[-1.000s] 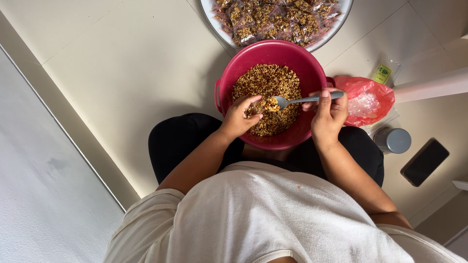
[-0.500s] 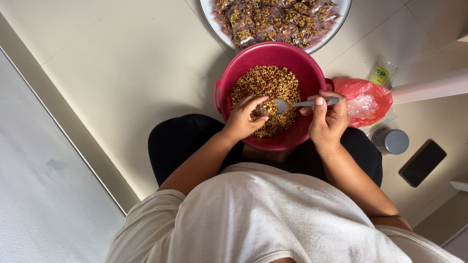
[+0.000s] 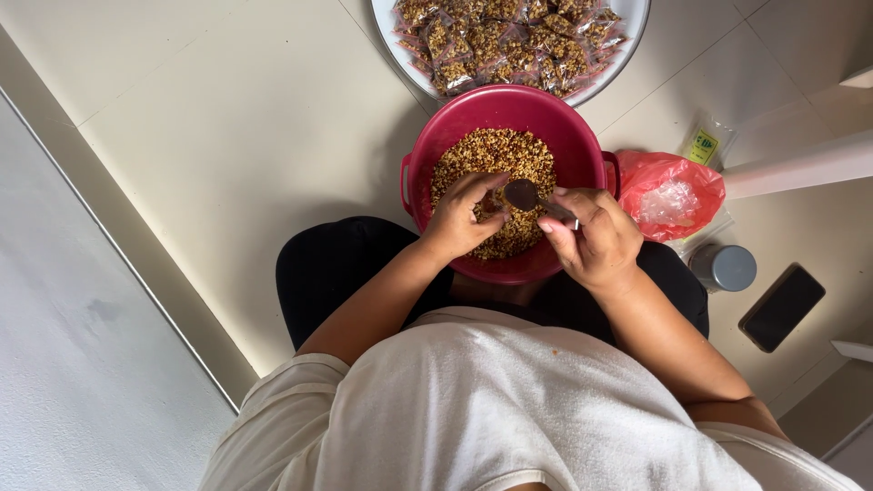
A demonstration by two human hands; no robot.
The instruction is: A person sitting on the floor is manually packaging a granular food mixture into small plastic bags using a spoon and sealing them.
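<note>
A red plastic bowl (image 3: 564, 127) full of a brown grain and nut mix (image 3: 491, 155) rests on my lap. My right hand (image 3: 596, 238) grips a metal spoon (image 3: 526, 195) over the bowl's near side, its bowl end turned toward my left hand. My left hand (image 3: 464, 214) hovers over the mix with fingers curled by the spoon's tip; it seems to pinch something small, but what it is stays hidden.
A white round tray (image 3: 627, 36) of several small filled clear packets lies beyond the bowl. A red plastic bag (image 3: 673, 186) with clear bags sits to the right, beside a grey lidded jar (image 3: 725, 267) and a dark phone (image 3: 782, 307). A wall runs along the left.
My right hand has drawn the spoon in from pointing left across the bowl to a tilted position close to my left hand's fingers. Both hands moved nearer each other.
</note>
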